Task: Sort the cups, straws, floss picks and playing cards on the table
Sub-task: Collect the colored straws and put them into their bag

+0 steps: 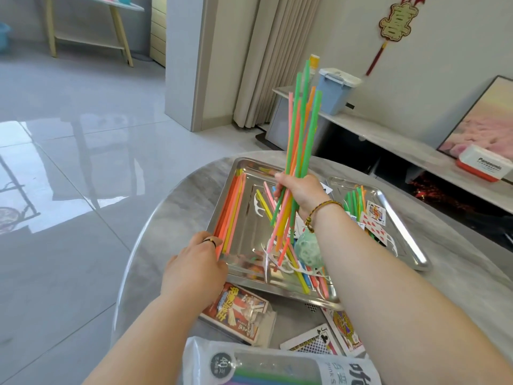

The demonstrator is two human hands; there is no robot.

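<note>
Step in hand, as I judge it: gathering loose straws to join the sorted row.

Right hand [301, 194] – fingers curled round a mixed bundle of straws [301, 129], gripped low, tops fanning well above the near tray [241, 162]. Left hand [194, 268] at the tray's near-left corner, bent fingertips touching the near ends of the sorted row [230, 215]; whether they pinch it, I cannot tell.

To do it well: tap the bundle's lower ends on the tray floor to level them, tighten the grip, then lay it parallel beside the row while the left hand squares the ends. Loose ends below the fist could snag the floss picks [277, 262] – lift clear first.

Straws: thin, straight, green, orange, pink and yellow. More lie crossed in the tray with white picks. Playing cards [374, 215] and a few straws sit in the far tray [402, 226].
</note>
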